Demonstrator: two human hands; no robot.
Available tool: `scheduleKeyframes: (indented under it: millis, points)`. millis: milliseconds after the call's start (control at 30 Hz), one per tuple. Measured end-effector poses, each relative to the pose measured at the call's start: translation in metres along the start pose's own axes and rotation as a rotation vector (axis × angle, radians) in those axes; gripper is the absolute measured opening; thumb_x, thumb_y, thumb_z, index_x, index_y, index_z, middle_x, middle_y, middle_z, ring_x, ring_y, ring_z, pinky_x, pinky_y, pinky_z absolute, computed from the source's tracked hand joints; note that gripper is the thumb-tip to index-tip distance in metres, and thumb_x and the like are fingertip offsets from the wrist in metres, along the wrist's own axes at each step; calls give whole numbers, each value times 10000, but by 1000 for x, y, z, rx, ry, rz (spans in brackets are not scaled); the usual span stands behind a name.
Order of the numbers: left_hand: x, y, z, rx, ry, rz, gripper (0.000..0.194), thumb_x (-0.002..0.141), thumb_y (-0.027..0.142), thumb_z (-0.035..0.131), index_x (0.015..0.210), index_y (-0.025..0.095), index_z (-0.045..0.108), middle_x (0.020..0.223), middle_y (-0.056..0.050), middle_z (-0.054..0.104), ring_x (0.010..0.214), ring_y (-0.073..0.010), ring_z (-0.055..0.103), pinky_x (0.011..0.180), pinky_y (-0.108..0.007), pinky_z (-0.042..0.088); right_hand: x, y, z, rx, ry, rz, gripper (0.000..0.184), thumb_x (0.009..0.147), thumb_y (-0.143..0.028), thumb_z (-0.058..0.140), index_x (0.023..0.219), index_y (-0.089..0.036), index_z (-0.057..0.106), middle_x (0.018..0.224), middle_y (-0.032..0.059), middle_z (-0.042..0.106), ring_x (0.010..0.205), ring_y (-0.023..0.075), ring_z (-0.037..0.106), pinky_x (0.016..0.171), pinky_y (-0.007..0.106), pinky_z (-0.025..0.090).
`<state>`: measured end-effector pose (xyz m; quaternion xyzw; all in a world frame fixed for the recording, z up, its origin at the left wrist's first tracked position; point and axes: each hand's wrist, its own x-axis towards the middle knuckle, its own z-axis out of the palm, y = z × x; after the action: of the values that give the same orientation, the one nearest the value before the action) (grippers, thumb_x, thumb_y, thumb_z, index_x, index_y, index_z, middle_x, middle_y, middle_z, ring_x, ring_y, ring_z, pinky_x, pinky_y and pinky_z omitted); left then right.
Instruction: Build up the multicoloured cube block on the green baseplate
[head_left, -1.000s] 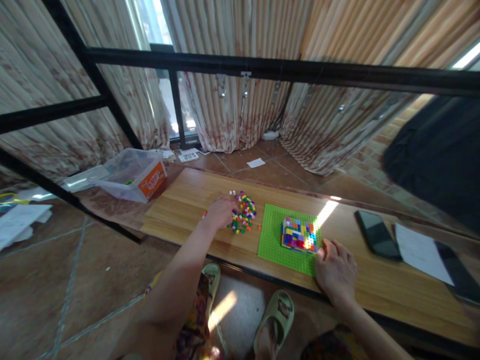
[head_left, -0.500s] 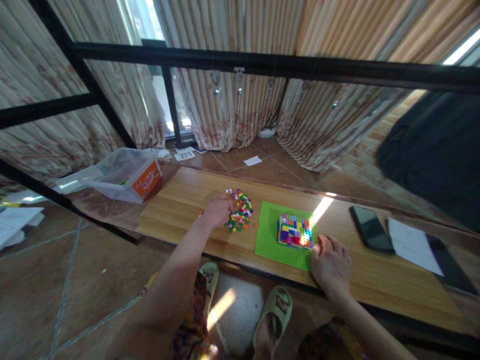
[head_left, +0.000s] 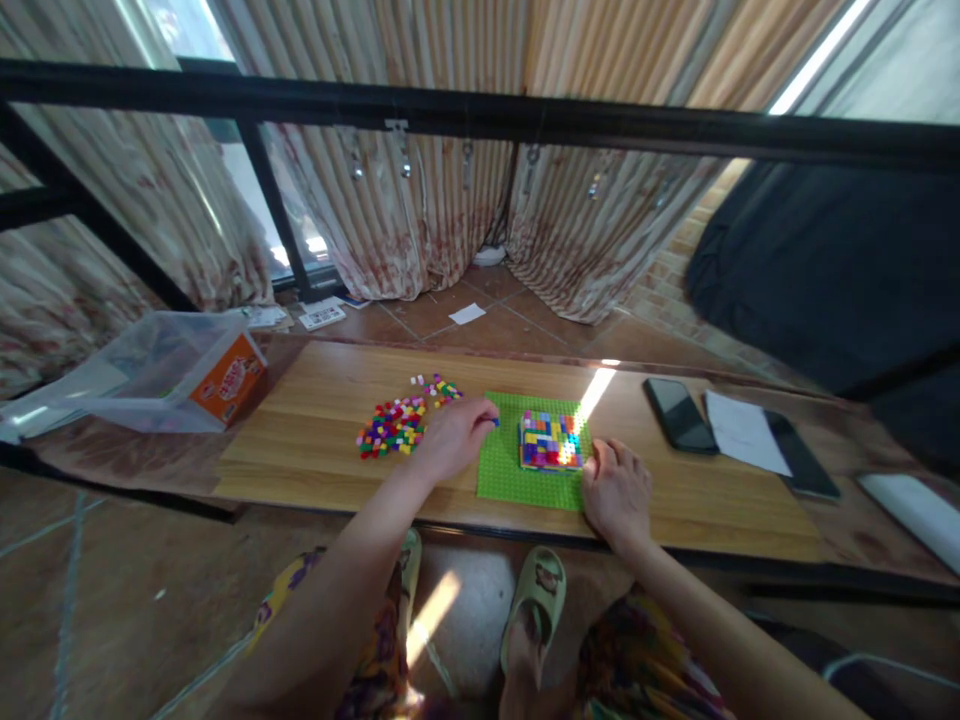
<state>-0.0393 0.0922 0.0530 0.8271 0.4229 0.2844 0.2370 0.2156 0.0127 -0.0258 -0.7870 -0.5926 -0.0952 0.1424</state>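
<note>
Fingers of the left hand (head_left: pixel 452 438) pinch a blue brick (head_left: pixel 495 421) at the green board (head_left: pixel 501 480), best steadied by the loosely curled right hand (head_left: pixel 619 492).

Open baseplate (head_left: pixel 499 465) borders the brick block (head_left: pixel 551 440), an obstacle between the hands (head_left: pixel 619 492).

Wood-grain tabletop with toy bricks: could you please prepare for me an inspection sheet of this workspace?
Surface: wood-grain tabletop, sunlight strip across it.
Job's things: brick block on green baseplate; loose bricks piled to its left.
Clutter: smartphone, white paper, clear plastic box past the left end.
Grippers: left hand pinches a blue brick in its fingers; right hand rests at the baseplate's right edge.
Cables: no certain one; thin pale curve, lower right, unidentifiable.
Surroundings: curtains, black metal bar, tiled floor.
</note>
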Motion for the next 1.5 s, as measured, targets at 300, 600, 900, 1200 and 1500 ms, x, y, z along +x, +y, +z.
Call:
scheduleKeyframes:
  millis: [300, 600, 900, 1200, 1500]
  points:
    - [10, 35, 50, -16, -77, 139, 179, 893, 213, 530, 927, 232, 705, 954, -28, 703, 948, -182, 609, 902, -322, 436, 0, -4, -2, 35, 22, 13, 373, 916, -269, 375, 1217, -146, 558, 1248, 129, 568, 1166, 271, 454, 971, 393, 312]
    - [8, 40, 58, 153, -19, 183, 222, 922, 258, 497, 842, 207, 698, 884, -40, 694, 894, -193, 567, 853, -348, 395, 0, -4, -3, 55, 15, 25, 369, 911, -267, 379, 1204, -143, 565, 1265, 139, 556, 1164, 278, 448, 976, 407, 313]
    - [2, 41, 74, 15, 152, 0, 186, 893, 258, 550, 839, 222, 725, 905, -44, 680, 915, -189, 579, 852, -335, 415, -1, -5, -4, 52, 19, 23, 360, 914, -270, 386, 1204, -152, 563, 1259, 132, 559, 1170, 281, 453, 992, 403, 300]
    - [6, 51, 60, 295, 14, 119, 164, 861, 212, 549, 903, 213, 708, 925, -69, 680, 921, -238, 533, 872, -431, 353, 0, -5, -5, 46, -3, 37, 358, 913, -270, 393, 1202, -151, 568, 1277, 134, 550, 1181, 274, 446, 995, 403, 305]
    - [9, 64, 59, 456, -25, 164, 179, 857, 165, 518, 845, 167, 697, 890, -106, 658, 943, -260, 528, 907, -461, 319, 0, -5, -3, 53, 14, 30, 356, 918, -275, 389, 1188, -145, 581, 1270, 137, 558, 1169, 278, 454, 986, 408, 310]
